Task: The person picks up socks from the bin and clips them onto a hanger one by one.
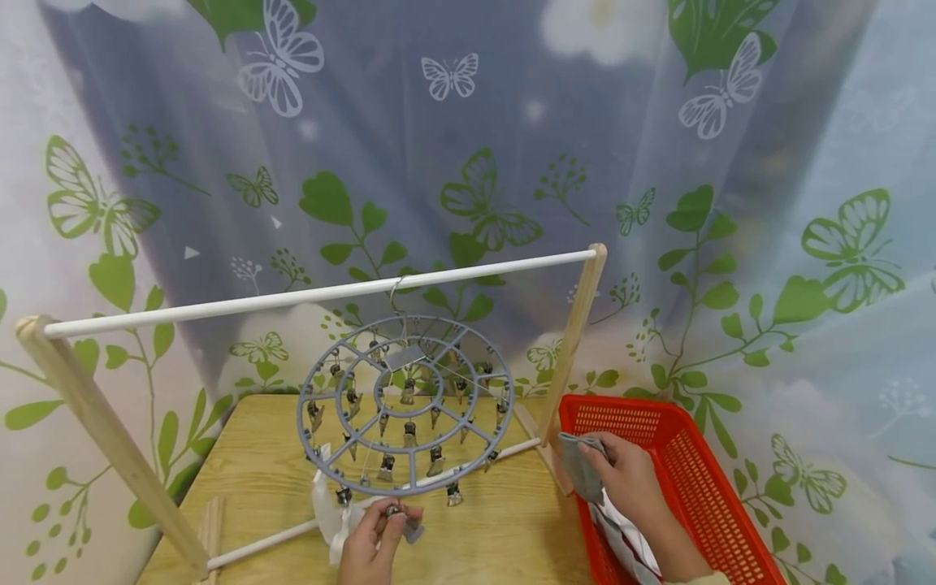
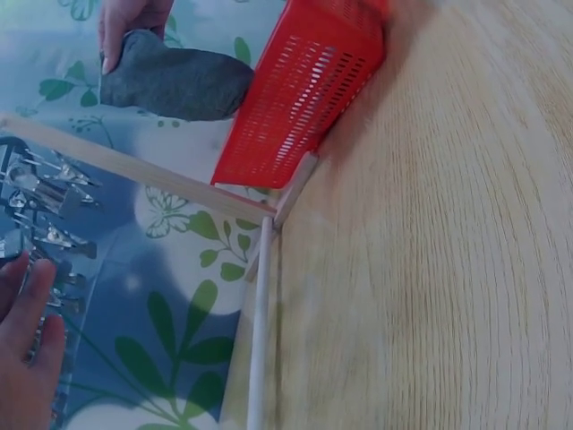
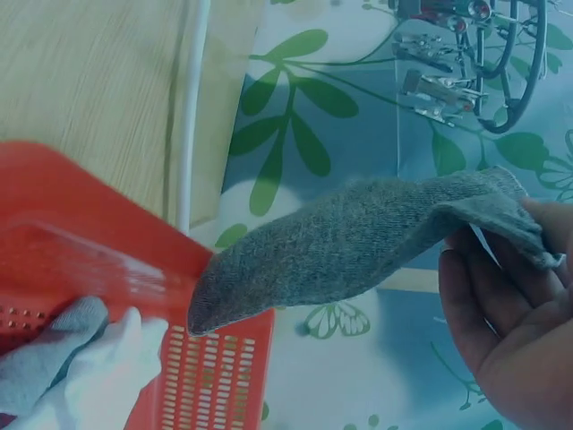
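In the head view my left hand (image 1: 371, 546) pinches a metal clip (image 1: 395, 512) at the near edge of a round grey clip hanger (image 1: 413, 489). My right hand (image 1: 630, 479) holds a grey sock (image 1: 582, 470) by its cuff, over the red basket's left side. The sock (image 3: 313, 246) dangles toe down in the right wrist view, with the thumb and fingers at its opening. Several other metal clips (image 1: 409, 435) hang from the hanger's rings. A white cloth piece (image 1: 318, 491) hangs at the hanger's left, beside my left hand.
A white rod (image 1: 314, 299) on wooden posts (image 1: 574, 341) carries the hanger by its hook. The red basket (image 1: 702, 479) stands right of the wooden table (image 1: 249, 455), with grey and white garments (image 3: 98, 376) inside. A patterned curtain (image 1: 439, 162) hangs behind.
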`<state>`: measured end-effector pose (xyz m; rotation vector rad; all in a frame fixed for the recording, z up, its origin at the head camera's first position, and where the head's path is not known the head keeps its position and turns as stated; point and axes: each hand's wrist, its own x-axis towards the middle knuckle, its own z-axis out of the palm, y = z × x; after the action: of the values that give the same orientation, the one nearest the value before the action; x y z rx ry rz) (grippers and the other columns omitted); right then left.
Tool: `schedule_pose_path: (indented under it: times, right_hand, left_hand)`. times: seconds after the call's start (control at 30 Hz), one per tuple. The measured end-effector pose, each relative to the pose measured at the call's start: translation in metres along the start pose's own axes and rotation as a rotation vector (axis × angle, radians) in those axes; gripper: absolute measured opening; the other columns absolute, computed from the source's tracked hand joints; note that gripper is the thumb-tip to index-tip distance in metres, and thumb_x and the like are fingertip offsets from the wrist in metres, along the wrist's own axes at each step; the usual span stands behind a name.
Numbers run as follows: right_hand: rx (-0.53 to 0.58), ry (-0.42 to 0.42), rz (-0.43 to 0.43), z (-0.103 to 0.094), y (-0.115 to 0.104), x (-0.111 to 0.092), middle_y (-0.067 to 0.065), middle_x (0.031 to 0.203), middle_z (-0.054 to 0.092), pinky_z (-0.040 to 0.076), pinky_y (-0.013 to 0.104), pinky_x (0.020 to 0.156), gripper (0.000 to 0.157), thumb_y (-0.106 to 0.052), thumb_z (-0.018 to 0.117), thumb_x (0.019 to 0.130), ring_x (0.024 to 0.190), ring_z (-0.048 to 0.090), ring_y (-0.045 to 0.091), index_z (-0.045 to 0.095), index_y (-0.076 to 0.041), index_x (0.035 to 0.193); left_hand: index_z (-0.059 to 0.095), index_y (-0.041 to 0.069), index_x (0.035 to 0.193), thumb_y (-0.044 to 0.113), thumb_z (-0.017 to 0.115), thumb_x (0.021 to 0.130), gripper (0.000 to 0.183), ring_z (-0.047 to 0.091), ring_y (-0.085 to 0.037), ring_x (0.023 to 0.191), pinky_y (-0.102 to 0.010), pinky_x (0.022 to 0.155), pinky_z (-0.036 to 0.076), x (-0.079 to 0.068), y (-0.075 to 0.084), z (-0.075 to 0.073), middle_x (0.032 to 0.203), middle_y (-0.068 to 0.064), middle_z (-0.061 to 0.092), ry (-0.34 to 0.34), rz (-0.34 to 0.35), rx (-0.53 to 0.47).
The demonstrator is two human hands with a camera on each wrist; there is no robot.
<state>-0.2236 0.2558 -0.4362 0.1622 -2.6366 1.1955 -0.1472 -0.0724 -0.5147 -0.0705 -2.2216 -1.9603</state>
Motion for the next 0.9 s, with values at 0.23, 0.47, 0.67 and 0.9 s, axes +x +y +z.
schedule_pose_path:
  times: [0.23, 0.47, 0.67, 0.9]
  right_hand:
    - [0.050, -0.021, 0.007, 0.007, -0.003, -0.001, -0.002, 0.078, 0.067, 0.041, 0.023, 0.054, 0.012, -0.016, 0.067, 0.093, 0.061, 0.046, 0.008, 0.073, -0.007, 0.100]
    - [0.059, -0.090, 0.028, 0.016, -0.008, -0.002, -0.004, 0.075, 0.065, 0.038, 0.022, 0.052, 0.008, -0.017, 0.068, 0.093, 0.060, 0.045, 0.009, 0.073, -0.012, 0.097]
    - [0.056, -0.119, -0.004, 0.022, -0.012, -0.006, -0.004, 0.089, 0.072, 0.050, 0.021, 0.063, 0.010, -0.018, 0.069, 0.092, 0.072, 0.058, 0.005, 0.074, -0.013, 0.099]
    - [0.095, -0.208, -0.017, 0.029, -0.012, -0.012, -0.002, 0.089, 0.070, 0.048, 0.022, 0.062, 0.019, -0.023, 0.067, 0.094, 0.072, 0.056, 0.005, 0.072, -0.008, 0.103]
  left_hand:
    - [0.049, -0.008, 0.124, 0.025, 0.053, 0.102, 0.040, 0.067, -0.008, 0.094, -0.033, 0.086, 0.055, 0.001, 0.001, -0.001, 0.103, -0.017, 0.069, -0.027, -0.097, -0.041]
    - [0.053, -0.007, 0.130, 0.037, 0.061, 0.097, 0.055, 0.068, -0.020, 0.101, -0.042, 0.091, 0.054, 0.005, 0.001, -0.002, 0.103, -0.013, 0.072, 0.008, -0.248, -0.073]
    - [0.054, -0.005, 0.116, 0.035, 0.059, 0.098, 0.044, 0.067, -0.015, 0.095, -0.030, 0.086, 0.054, 0.006, 0.001, -0.001, 0.103, -0.013, 0.071, -0.038, -0.244, -0.149]
    - [0.052, -0.004, 0.114, 0.039, 0.044, 0.104, 0.045, 0.066, -0.017, 0.099, -0.044, 0.097, 0.048, 0.008, 0.006, -0.004, 0.105, -0.014, 0.070, -0.111, -0.214, -0.130]
